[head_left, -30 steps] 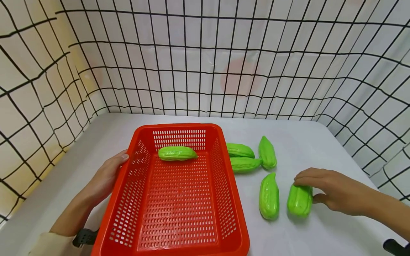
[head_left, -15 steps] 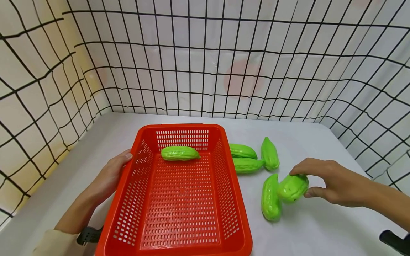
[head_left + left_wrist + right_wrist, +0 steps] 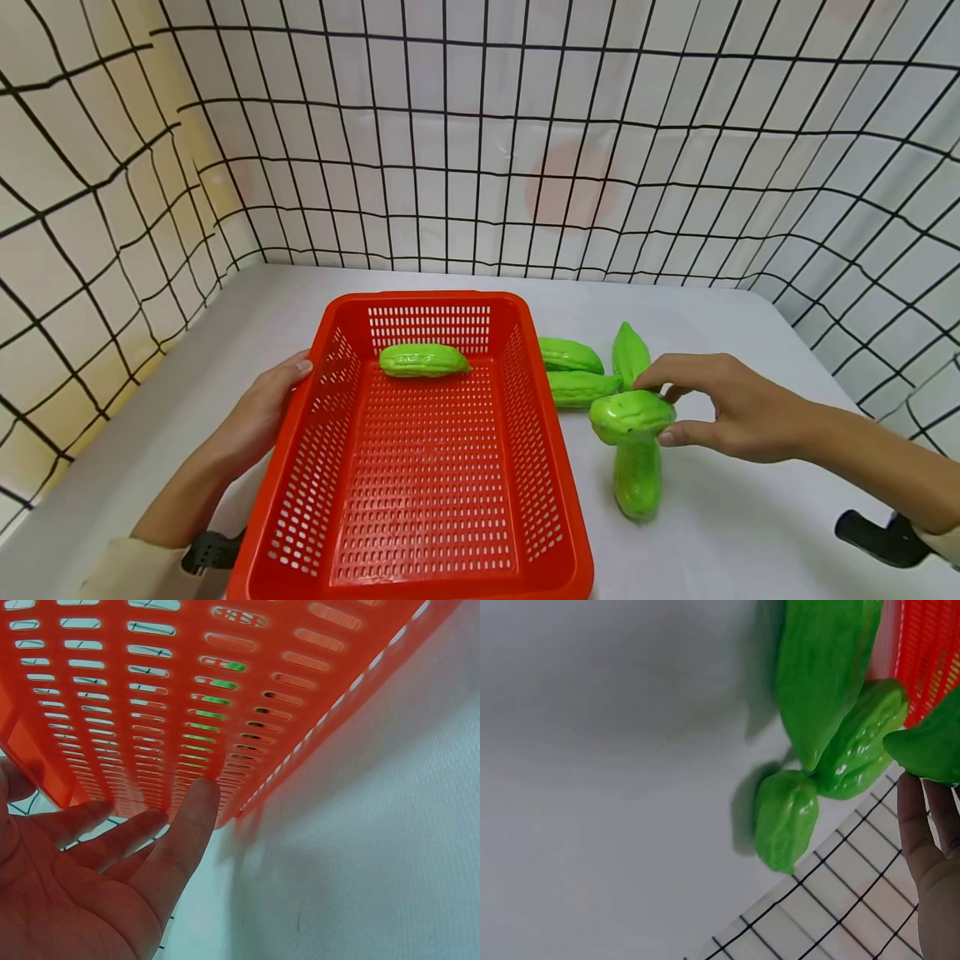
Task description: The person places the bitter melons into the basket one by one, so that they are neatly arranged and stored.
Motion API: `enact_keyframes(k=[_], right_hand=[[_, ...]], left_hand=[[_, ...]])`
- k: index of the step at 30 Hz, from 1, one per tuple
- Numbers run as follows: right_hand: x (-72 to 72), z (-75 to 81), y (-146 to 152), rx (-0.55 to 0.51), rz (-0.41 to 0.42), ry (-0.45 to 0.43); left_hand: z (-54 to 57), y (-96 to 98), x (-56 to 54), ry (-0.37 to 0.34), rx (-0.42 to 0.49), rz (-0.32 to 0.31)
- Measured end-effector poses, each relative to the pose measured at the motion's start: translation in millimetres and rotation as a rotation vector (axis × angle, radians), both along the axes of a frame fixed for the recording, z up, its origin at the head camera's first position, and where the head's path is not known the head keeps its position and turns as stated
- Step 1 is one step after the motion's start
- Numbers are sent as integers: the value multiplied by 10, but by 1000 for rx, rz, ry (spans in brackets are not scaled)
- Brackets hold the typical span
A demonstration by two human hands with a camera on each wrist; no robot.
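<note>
A large red plastic basket (image 3: pixel 427 467) with slotted walls stands in front of me, one green bitter melon (image 3: pixel 423 360) lying at its far end. My left hand (image 3: pixel 255 412) rests against the basket's left side; the left wrist view shows its fingers fairly straight, touching the slotted wall (image 3: pixel 142 697). Right of the basket, my right hand (image 3: pixel 727 408) pinches another bitter melon (image 3: pixel 630 417) between thumb and fingers, up off the table. The held melon appears at the edge of the right wrist view. Beneath it a further bitter melon (image 3: pixel 637 483) lies partly hidden.
Beside the basket's right wall lie two bitter melons, a rear one (image 3: pixel 570 356) and a nearer one (image 3: pixel 581 388), with a third melon (image 3: pixel 628 350) pointing away from me. Black wire grid (image 3: pixel 480 167) encloses the white table (image 3: pixel 720 550) at the back and sides.
My right hand has lifted the rightmost bitter melon off the table and carried it left, over the neighbouring melon. My left hand stays at the basket's side.
</note>
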State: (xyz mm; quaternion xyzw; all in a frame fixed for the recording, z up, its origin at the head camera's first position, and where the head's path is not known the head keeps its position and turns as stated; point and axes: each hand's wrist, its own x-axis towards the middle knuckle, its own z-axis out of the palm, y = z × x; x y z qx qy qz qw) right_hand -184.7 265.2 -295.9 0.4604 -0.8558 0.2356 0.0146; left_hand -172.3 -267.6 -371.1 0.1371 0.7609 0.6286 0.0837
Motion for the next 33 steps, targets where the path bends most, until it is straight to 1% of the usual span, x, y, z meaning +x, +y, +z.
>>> enact_keyframes(k=[8,11,16,20,23,27,33], right_hand=[[-42,28,-274,-36,3,-135],[-68,42,-355,-55,-21,-192],[-108,67,-474,-94,-86,-272],[-156,73,-574,-123,-110,-324],[-214,68,-648,-145,-109,-336],[-288,71,-757,-176,-92,-318],[-366,111,-972,-235,-87,-335]], left_hand=[[-12,-3,-4,4,2,-3],[-15,-2,-4,6,5,-8],[-10,0,3,7,2,-5],[-1,-3,11,6,-4,-2],[0,-4,11,11,0,-8],[-6,-6,9,17,5,-16],[-15,-2,8,12,9,-10]])
